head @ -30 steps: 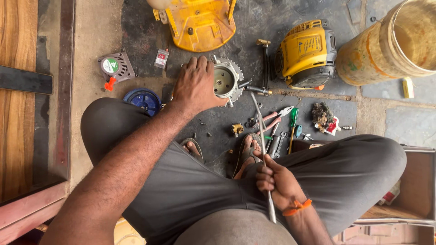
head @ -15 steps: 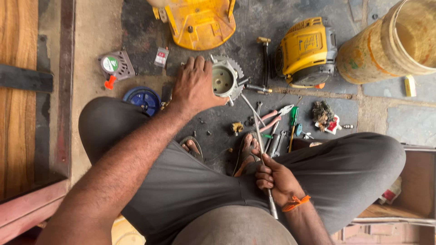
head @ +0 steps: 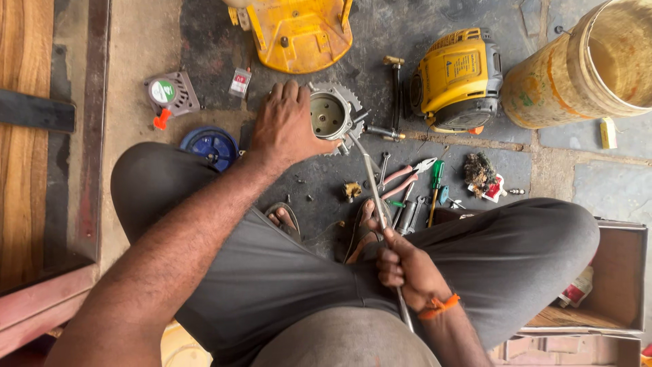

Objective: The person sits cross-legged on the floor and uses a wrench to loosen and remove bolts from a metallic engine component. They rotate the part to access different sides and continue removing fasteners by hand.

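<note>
On the floor, one metal engine part (head: pixel 331 115) under left hand (head: pixel 285 126), right hand (head: pixel 407 266) gripping one long rod (head: pixel 372 178).

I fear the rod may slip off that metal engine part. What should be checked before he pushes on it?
1. Left hand steadies the finned metal cylinder: ok.
2. Right hand gripping the long metal rod: ok.
3. Rod tip seated at the cylinder's edge: cannot tell.
4. Left fingers clear of the tip: cannot tell.
5. Sandalled feet away from the rod's line: not ok, close below.
</note>
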Tool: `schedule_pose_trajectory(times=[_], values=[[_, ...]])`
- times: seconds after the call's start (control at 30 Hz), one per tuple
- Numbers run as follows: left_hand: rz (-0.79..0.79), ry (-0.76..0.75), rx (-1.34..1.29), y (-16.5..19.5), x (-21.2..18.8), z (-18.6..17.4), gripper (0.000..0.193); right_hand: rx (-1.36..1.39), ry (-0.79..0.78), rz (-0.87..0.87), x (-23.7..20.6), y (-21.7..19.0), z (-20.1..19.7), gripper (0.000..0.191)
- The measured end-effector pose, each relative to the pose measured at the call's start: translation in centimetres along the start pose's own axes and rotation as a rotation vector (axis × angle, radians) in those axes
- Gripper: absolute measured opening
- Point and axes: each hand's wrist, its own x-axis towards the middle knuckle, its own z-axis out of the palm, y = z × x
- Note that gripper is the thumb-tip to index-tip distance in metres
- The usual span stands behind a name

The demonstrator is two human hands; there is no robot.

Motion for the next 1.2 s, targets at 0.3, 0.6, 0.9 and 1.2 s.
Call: schedule_pose_trajectory(times=[0.3,0.6,0.9,1.2], values=[[-0.012,0.068,-0.039,0.7,-1.0,-0.3,0.097,-0.017,0.062,-0.016,-0.1,0.1,0.2,0.034],[0.021,0.198,-0.03,0.1,-0.3,-0.6,0.107,-0.042,0.071,-0.036,0.4,0.0,0.4,0.035],[-0.048,0.242,-0.162,-1.8,-0.4,-0.5,0.117,0.095,0.082,-0.113,0.0,-0.5,-0.5,0.036],[-0.243,0.054,-0.873,-5.7,-0.9,-3.2,0.088,0.095,-0.099,-0.248,-4.1,-4.7,-1.5,0.045]])
